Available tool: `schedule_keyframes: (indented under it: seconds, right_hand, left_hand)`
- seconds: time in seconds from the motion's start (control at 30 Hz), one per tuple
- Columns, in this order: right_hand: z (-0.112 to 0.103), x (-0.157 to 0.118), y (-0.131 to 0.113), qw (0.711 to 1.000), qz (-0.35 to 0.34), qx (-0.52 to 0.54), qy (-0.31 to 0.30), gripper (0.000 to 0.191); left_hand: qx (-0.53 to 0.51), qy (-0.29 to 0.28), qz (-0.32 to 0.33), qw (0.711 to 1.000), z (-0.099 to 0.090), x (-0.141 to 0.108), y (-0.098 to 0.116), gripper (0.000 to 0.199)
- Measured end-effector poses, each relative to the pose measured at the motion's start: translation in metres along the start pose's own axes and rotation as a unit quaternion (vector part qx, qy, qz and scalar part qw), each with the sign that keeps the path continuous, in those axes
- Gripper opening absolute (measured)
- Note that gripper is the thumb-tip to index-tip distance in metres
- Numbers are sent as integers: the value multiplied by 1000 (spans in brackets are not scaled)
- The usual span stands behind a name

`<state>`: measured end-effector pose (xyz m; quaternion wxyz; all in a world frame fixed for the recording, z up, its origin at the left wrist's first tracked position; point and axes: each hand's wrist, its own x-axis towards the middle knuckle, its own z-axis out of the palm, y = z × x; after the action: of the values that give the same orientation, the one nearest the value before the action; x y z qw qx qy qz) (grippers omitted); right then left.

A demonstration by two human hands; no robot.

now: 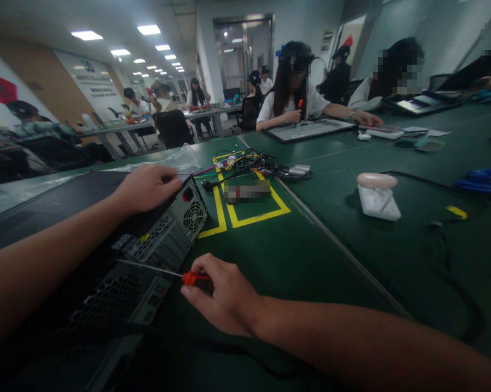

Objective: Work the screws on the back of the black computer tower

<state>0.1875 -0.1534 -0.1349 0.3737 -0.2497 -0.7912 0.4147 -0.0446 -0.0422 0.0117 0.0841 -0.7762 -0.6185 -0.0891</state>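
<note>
On the black computer tower [161, 239] on the green table [270, 267], bends the left hand [149, 188] loosely; can't tell if holding the edge. Pinches a red screwdriver [190, 278] in the right hand [229, 294], pointed at the tower. See a power supply [194, 215] inside it.

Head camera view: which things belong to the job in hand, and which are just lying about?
In use:
screwdriver in the right hand
computer case under the left hand

Apparently lying about:
cable tangle
white box, pinkish top
blue item, right edge
</note>
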Motion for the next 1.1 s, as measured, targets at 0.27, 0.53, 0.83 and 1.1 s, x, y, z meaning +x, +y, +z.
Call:
schedule_keyframes:
  seconds: [0.27,0.53,0.83,1.1]
  right_hand:
    - [-1,0,-2,1000,-3,13,-1,18]
    - [-2,0,-2,1000,-21,-5,3,17]
    - [1,1,1,999,-46,-16,7,24]
    - [1,0,0,1000,-15,0,10,22]
  left_hand:
    - [-8,-4,-1,1000,-2,-1,1,31]
    - [-8,-4,-4,1000,-1,0,2,32]
    - [-2,1,-5,1000,0,0,1,33]
    - [-6,-3,-8,1000,-1,0,2,32]
